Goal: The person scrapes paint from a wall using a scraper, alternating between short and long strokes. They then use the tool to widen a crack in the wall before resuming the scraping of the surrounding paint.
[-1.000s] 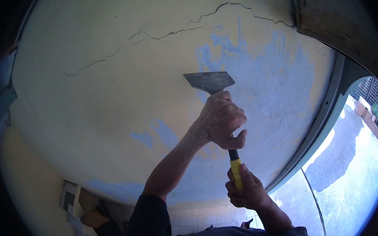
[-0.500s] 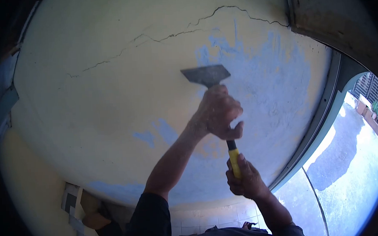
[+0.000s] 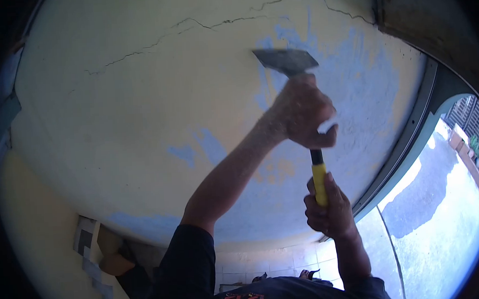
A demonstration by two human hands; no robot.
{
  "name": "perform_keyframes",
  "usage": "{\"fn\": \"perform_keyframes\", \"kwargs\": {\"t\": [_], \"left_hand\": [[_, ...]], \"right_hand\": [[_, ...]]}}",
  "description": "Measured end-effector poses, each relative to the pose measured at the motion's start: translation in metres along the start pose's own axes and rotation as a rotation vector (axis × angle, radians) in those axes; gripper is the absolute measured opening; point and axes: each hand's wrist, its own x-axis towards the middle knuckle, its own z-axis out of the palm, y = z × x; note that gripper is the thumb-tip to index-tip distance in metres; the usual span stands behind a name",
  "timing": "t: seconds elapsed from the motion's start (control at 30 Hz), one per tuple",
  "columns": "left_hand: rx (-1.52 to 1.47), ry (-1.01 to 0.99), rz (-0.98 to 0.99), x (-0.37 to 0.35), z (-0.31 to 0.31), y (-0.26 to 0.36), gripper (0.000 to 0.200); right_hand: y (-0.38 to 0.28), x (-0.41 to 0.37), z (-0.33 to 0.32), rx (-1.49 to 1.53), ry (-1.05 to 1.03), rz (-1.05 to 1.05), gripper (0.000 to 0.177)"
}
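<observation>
Head camera view: Two bare hands work a long-handled scraper (image 3: 286, 61) against a cream wall (image 3: 140, 111), its wide dark blade raised at the border where the pale coat meets a broad blue patch (image 3: 355, 89). The left hand (image 3: 308, 113) closes around the tool high up, just below the blade, while the right hand (image 3: 332, 207) is wrapped around the yellow grip (image 3: 320, 183) at the lower end; the hands are apart, clamped on the same tool, with a short length of black shaft (image 3: 316, 156) showing between them. Slight blur on the blade and left hand suggests a stroke under way, apparently a scraping pass, though whether the edge touches the wall cannot be told from this angle. Above the blade, a jagged crack (image 3: 227, 21) runs across the cream coat, and smaller blue marks (image 3: 209, 145) lie to the left of the tool. Dark trim (image 3: 402, 154) borders the wall on the right. By the look of it, a further pass calls for the blade edge held flat and at a low angle, the upper hand pressing and guiding while the lower one drives, with care taken near the crack, where loose material could break away.
</observation>
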Motion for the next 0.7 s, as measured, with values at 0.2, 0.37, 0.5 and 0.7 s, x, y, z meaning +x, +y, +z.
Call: {"fn": "perform_keyframes", "kwargs": {"t": [0.2, 0.37, 0.5, 0.7], "left_hand": [[0.035, 0.028, 0.001, 0.002, 0.005, -0.012, 0.026], [0.074, 0.122, 0.013, 0.007, -0.001, -0.01, 0.027], [-0.051, 0.043, -0.019, -0.012, 0.012, 0.002, 0.028], [0.061, 0.054, -0.032, -0.002, -0.009, -0.005, 0.028]], "right_hand": [[-0.003, 0.018, -0.01, -0.016, 0.032, 0.015, 0.05], [-0.02, 0.005, 0.003, -0.117, 0.024, -0.039, 0.054], [0.002, 0.004, -0.007, 0.018, 0.036, 0.065, 0.054], [-0.013, 0.007, -0.004, -0.146, 0.002, 0.019, 0.055]]}}
